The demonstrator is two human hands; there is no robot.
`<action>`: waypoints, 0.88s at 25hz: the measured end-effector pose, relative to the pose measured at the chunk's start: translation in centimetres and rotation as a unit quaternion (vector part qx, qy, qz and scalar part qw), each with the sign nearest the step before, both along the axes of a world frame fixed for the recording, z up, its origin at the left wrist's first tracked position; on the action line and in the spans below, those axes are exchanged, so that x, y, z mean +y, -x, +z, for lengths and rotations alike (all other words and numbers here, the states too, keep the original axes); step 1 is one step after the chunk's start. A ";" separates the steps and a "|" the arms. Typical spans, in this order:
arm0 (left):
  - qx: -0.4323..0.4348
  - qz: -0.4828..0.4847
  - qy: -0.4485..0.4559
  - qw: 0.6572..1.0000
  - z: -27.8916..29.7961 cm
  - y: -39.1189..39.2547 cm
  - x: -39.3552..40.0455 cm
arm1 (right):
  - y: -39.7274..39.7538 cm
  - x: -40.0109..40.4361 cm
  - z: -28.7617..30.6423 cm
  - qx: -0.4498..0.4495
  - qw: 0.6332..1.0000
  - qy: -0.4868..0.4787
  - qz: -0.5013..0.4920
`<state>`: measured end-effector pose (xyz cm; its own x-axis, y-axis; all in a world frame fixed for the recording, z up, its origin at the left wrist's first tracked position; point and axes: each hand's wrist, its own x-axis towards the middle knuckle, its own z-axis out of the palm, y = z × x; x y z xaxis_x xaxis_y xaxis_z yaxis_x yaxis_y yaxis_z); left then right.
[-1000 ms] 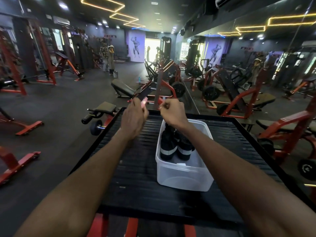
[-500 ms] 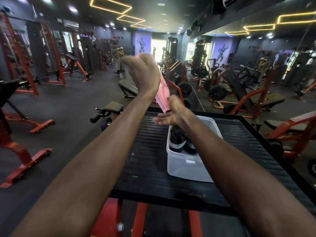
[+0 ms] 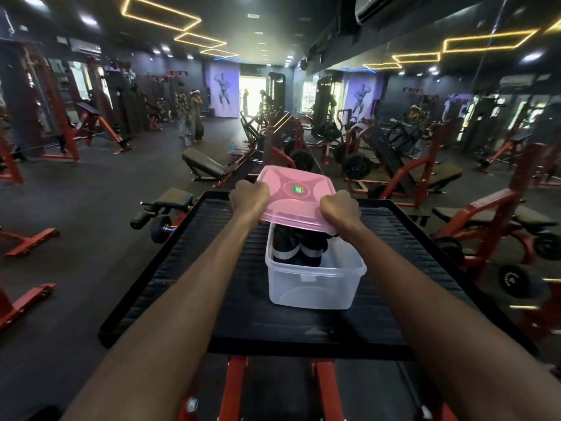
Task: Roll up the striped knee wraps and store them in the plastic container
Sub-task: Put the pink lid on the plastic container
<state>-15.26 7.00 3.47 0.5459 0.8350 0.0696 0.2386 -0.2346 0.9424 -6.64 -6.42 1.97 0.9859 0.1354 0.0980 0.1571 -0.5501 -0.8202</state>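
I see both knee wraps (image 3: 299, 249) rolled inside the plastic container (image 3: 315, 284) at frame centre; my left hand (image 3: 249, 197) and right hand (image 3: 340, 208) curl around the pink lid (image 3: 296, 197), unseated above it

The pink lid (image 3: 299, 196), gripped by the left hand (image 3: 249, 198) and right hand (image 3: 340, 208), covers the far half of the plastic container (image 3: 315, 284), blocking entry from above there. Beneath it the rolled knee wraps (image 3: 299, 249) fill the far end. Nearer than the hands, the container's mouth is uncovered, and ribbed tabletop (image 3: 194, 268) lies bare outside each hand.
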 end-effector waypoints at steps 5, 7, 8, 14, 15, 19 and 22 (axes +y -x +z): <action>0.101 -0.026 -0.106 0.989 -2.1 0.2 -2.3 | 0.2 -3.0 -0.9 -0.020 0.997 0.074 -0.008; 0.126 -0.024 -0.131 0.983 -3.0 0.4 -3.2 | 0.1 -3.9 -1.5 -0.010 0.998 0.063 0.003; 0.140 -0.023 -0.140 0.980 -3.5 0.6 -3.6 | 0.0 -4.2 -1.9 -0.008 0.999 0.050 0.013; 0.184 -0.011 -0.173 0.968 -5.2 1.3 -5.0 | 0.8 -5.8 -4.1 0.008 0.998 0.014 0.054; 0.182 -0.008 -0.177 0.967 -5.3 1.3 -4.9 | 0.9 -5.9 -4.3 0.009 0.998 0.009 0.058; 0.174 0.013 -0.192 0.966 -5.8 1.4 -5.3 | 1.2 -5.7 -5.0 0.002 0.998 0.001 0.060; 0.174 0.016 -0.208 0.962 -6.1 1.4 -5.7 | 1.2 -6.0 -5.5 -0.005 0.998 0.010 0.055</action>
